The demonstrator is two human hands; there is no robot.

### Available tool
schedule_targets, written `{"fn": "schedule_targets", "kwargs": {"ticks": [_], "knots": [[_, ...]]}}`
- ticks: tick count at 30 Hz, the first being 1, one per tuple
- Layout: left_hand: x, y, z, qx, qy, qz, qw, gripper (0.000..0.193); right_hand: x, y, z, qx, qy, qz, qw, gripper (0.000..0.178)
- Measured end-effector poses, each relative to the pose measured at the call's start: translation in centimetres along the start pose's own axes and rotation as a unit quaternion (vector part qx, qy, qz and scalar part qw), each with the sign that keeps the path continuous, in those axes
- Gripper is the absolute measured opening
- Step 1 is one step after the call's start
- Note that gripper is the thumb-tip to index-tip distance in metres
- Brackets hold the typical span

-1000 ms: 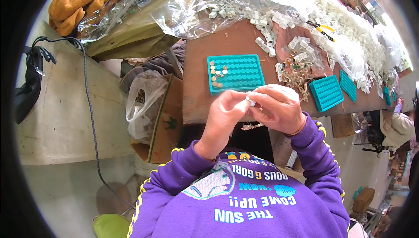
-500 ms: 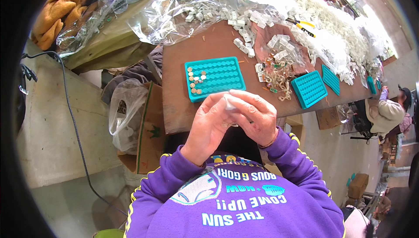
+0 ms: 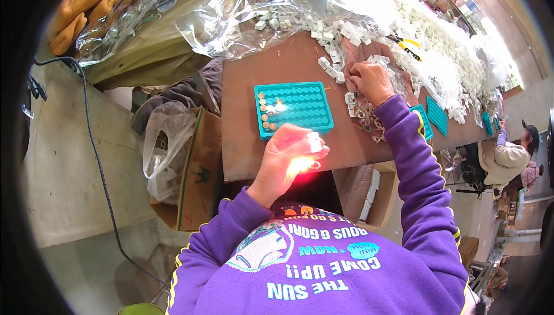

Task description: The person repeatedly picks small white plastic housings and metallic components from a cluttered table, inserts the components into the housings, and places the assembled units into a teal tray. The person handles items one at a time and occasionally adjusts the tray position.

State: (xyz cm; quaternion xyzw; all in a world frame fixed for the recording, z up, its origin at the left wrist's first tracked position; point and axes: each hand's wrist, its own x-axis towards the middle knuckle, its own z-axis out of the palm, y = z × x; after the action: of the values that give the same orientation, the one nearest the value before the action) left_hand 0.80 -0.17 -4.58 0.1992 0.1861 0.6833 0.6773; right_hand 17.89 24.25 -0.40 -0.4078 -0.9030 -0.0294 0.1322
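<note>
My left hand [image 3: 281, 162], closed, grips a small white plastic piece [image 3: 314, 142] near the table's front edge. A bright red-orange glow shines below the piece among the fingers. My right hand [image 3: 372, 83] reaches out over a brown cloth [image 3: 353, 51]. Its fingers are curled together beside several white plastic pieces [image 3: 332, 69]; what they pinch, if anything, is hidden. Just beyond my left hand lies a teal tray [image 3: 306, 107] with rows of pockets. Several small round pieces [image 3: 263, 102] sit in its left part, and one spot there gleams brightly.
Tangled cords [image 3: 369, 120] lie under my right forearm, beside another teal tray [image 3: 427, 127]. Yellow-handled pliers [image 3: 405, 46] rest by a large heap of white pieces [image 3: 444, 43]. A cardboard box [image 3: 199, 170] and plastic bag [image 3: 167, 153] stand left of the table. Other people sit at the right.
My hands were together at the white piece. My right hand has moved away, forward and right to the cloth; the left keeps the piece, and a red glow now shows there.
</note>
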Motion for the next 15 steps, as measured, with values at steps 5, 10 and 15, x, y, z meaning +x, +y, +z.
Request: {"fn": "schedule_targets", "kwargs": {"ticks": [5, 10, 15], "knots": [[-0.2, 0.2, 0.1, 0.041, -0.02, 0.0, 0.999, 0.011, -0.3, 1.3, 0.6, 0.11, 0.042, 0.07, 0.991, 0.014], [0.0, 0.0, 0.3, -0.017, -0.011, 0.002, 1.0, 0.008, -0.4, 2.8, -0.5, 0.314, 0.042, 0.135, 0.939, 0.011], [0.1, 0.1, 0.3, 0.054, -0.043, 0.014, 0.998, 0.01, -1.6, 1.3, -3.0, 0.609, -0.019, 0.156, 0.777, 0.009]]}}
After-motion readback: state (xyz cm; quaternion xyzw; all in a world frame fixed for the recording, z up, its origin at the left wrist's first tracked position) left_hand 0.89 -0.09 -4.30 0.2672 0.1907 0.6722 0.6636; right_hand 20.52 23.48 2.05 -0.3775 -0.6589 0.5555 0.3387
